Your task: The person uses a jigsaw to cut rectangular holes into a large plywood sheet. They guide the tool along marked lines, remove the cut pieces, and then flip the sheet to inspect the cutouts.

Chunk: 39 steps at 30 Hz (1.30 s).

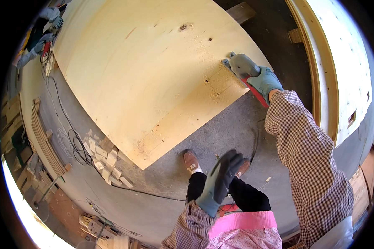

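Observation:
A large pale plywood panel (153, 79) with knots and scattered wood shavings lies in front of me. My right hand (268, 81), in a blue-green glove, grips a grey and red handheld power tool (245, 66) resting on the panel's right near corner. Its exact kind is hard to make out; its flat base meets the wood. My left hand (223, 178), in a dark-palmed glove, hangs in the air over my feet, apart from the panel. The left fingers are stretched out and hold nothing.
Wood offcuts (108, 162) lie on the floor by the panel's left corner, beside coiled black cable (79, 147). Cable also crosses near my shoes. Thick panels (340, 66) stand at the right. Another person's gloved hands (45, 39) work at the far left.

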Available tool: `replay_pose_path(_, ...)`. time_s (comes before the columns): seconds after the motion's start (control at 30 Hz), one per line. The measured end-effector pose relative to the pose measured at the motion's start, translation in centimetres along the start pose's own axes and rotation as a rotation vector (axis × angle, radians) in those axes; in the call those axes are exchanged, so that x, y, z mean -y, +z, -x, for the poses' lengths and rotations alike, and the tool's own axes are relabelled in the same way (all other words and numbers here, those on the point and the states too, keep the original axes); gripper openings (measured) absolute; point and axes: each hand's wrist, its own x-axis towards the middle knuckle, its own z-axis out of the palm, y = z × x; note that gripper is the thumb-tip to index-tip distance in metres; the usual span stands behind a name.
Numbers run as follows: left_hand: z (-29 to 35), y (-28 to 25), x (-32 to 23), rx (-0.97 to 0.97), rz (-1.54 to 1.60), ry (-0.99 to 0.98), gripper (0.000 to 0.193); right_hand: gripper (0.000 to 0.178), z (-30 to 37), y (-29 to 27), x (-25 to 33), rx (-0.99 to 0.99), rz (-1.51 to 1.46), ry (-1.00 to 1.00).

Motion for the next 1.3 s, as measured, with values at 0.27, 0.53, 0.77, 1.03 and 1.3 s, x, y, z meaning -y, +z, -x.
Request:
replay_pose_path(0.27,-2.2,1.6,2.0,-0.102,0.183,0.248,0.04,0.048,-1.3,2.0,-2.1,-0.047,-0.07,-0.173)
replay_pose_path(0.53,-11.2,1.1,6.4,-0.156,0.043,0.274,0.038,0.039,-0.2,2.9,-2.3,-0.28,-0.1,-0.233)
replay_pose_path(0.77,-12.5,1.7,5.9,-0.22,0.18,0.364,0.037,0.035,-0.4,2.8,-2.1,-0.277,-0.15,-0.258)
replay_pose_path(1.03,-13.6,3.2,2.2,-0.319,-0.003,0.65,0.04,0.026,-2.1,2.1,-2.6,-0.074,-0.343,-0.332)
replay_pose_path(1.3,-12.4,3.6,5.7,-0.356,0.051,0.698,0.044,0.058,-5.3,-3.9,-1.0,0.174,0.34,-0.755)
